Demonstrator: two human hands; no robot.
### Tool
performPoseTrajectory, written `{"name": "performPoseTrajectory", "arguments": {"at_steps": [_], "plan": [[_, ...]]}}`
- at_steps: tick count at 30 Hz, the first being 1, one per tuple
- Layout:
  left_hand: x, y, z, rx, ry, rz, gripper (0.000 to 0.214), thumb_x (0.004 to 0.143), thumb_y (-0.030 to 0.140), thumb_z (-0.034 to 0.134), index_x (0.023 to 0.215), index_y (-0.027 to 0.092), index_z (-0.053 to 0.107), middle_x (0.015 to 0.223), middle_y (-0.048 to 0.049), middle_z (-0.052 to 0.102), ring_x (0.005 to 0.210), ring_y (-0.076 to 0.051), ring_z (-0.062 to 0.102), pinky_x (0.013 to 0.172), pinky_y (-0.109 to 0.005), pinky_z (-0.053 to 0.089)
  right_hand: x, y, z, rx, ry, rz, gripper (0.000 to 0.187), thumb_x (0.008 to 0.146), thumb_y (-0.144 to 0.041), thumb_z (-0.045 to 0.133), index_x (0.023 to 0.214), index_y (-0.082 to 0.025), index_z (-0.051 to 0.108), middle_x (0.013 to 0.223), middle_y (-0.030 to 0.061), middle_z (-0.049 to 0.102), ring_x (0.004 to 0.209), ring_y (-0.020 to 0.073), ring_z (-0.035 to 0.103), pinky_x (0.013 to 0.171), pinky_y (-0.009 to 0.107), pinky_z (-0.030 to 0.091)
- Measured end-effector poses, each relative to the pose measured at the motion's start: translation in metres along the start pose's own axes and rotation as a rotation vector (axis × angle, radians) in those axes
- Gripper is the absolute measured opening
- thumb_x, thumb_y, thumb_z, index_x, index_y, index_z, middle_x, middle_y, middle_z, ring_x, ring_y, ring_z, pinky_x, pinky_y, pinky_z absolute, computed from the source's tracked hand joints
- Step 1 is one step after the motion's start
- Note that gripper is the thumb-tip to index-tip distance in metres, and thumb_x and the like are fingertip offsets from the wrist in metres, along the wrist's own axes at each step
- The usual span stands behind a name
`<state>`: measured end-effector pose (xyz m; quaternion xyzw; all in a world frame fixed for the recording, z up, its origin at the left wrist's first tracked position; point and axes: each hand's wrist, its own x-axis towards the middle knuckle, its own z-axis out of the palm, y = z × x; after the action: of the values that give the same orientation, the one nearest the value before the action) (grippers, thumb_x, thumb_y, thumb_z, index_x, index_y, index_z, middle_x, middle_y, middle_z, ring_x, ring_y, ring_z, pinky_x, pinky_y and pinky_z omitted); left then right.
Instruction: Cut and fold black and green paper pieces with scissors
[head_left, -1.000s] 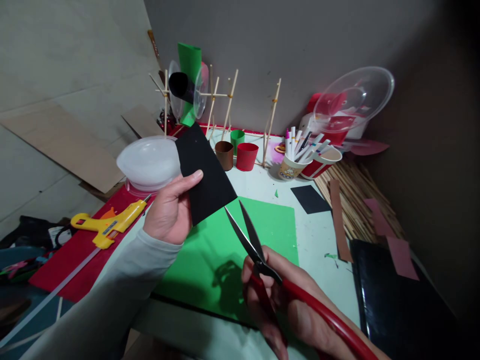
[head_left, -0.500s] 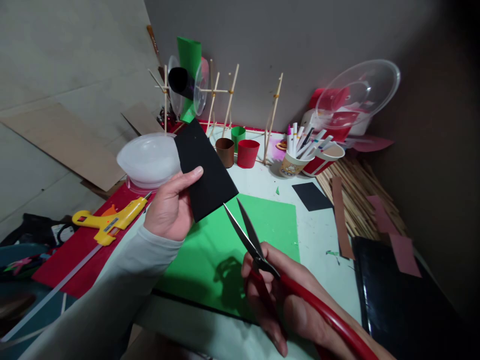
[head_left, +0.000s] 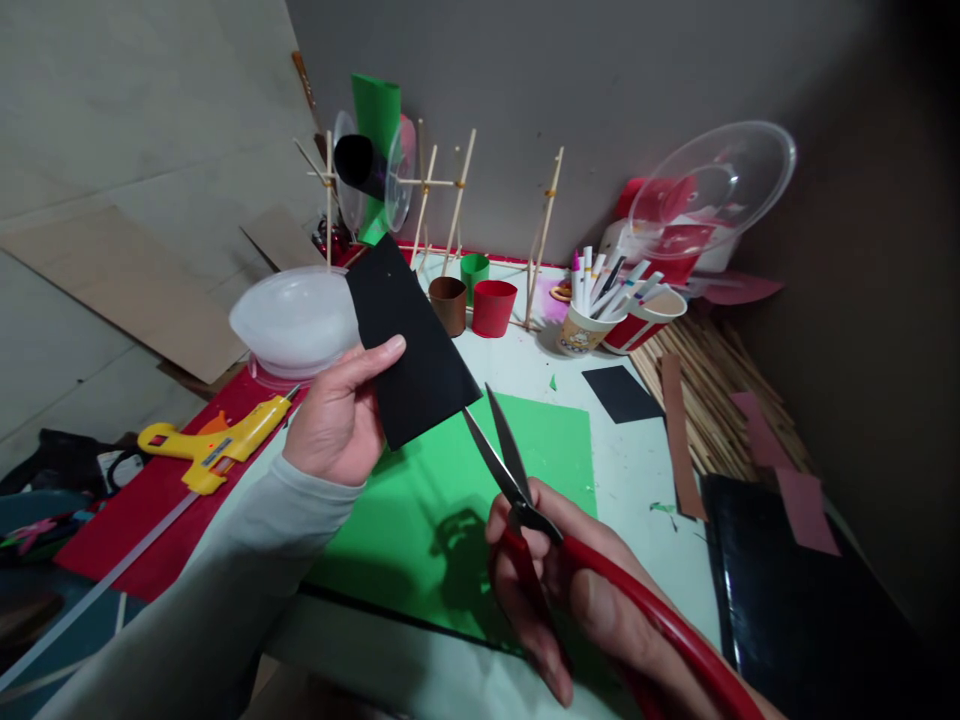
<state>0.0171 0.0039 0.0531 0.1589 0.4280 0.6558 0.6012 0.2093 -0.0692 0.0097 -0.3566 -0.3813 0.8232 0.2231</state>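
Note:
My left hand (head_left: 341, 410) pinches a piece of black craft foam or card (head_left: 412, 345), thumb on top and the fingers hidden behind it. My right hand (head_left: 577, 590) grips a pair of scissors (head_left: 517, 500) by the red handles. The blades are partly open and point up and away, their tips close by the lower right corner of the black piece. Whether they touch it I cannot tell. Below both hands a green sheet (head_left: 420, 540) lies on the pale table, with the right hand's shadow falling on it.
A yellow glue gun (head_left: 217, 440) rests at left beside a translucent bowl (head_left: 296, 320). Behind stand small brown (head_left: 448, 305) and red paper cups (head_left: 493, 307) and a stick frame (head_left: 545, 235). A marker cup (head_left: 589, 325), wooden sticks (head_left: 709, 400) and a black cutout (head_left: 622, 392) are at right.
The scissors have shifted slightly right and up relative to the black piece, toward its lower right corner. My left hand still holds the piece almost in place.

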Motion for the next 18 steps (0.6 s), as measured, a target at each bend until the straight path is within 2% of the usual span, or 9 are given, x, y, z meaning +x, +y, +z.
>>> {"name": "performPoseTrajectory", "arguments": {"at_steps": [4,9,14,18], "plan": [[-0.002,-0.003,-0.001,0.049,-0.088,0.015,0.016,0.083,0.006,0.063,0.092,0.014,0.074,0.084,-0.0052,0.079,0.093,-0.023,0.074,0.087,-0.033,0.060,-0.004,0.001,-0.004,0.038,-0.069,-0.169,0.057,0.079,-0.070,0.066,0.103,-0.022,0.049,0.057,-0.0064,0.056,0.035,0.0062,0.045,0.037,0.017,0.033],[-0.004,-0.009,-0.004,0.138,-0.213,0.027,0.019,0.085,0.011,0.064,0.101,0.014,0.073,0.099,-0.0078,0.079,0.094,-0.024,0.073,0.083,-0.031,0.060,-0.016,-0.011,0.007,0.043,-0.050,-0.318,0.057,0.084,-0.072,0.058,0.105,-0.020,0.046,0.064,-0.0038,0.054,0.044,0.0062,0.044,0.046,0.019,0.034],[-0.003,-0.012,-0.006,0.167,-0.259,0.046,0.019,0.078,0.015,0.076,0.097,0.016,0.074,0.099,-0.0077,0.079,0.101,-0.027,0.071,0.083,-0.033,0.061,-0.016,-0.008,0.011,0.045,-0.016,-0.373,0.056,0.086,-0.070,0.057,0.106,-0.019,0.048,0.067,-0.0024,0.055,0.045,0.0056,0.044,0.044,0.017,0.035],[-0.004,-0.015,-0.006,0.190,-0.281,0.013,0.024,0.073,0.019,0.081,0.096,0.016,0.074,0.101,-0.0081,0.079,0.101,-0.029,0.071,0.080,-0.034,0.062,-0.009,-0.002,0.010,0.099,-0.014,-0.370,0.058,0.083,-0.071,0.060,0.105,-0.019,0.048,0.062,-0.0048,0.054,0.039,0.0035,0.038,0.038,0.014,0.033]]}}
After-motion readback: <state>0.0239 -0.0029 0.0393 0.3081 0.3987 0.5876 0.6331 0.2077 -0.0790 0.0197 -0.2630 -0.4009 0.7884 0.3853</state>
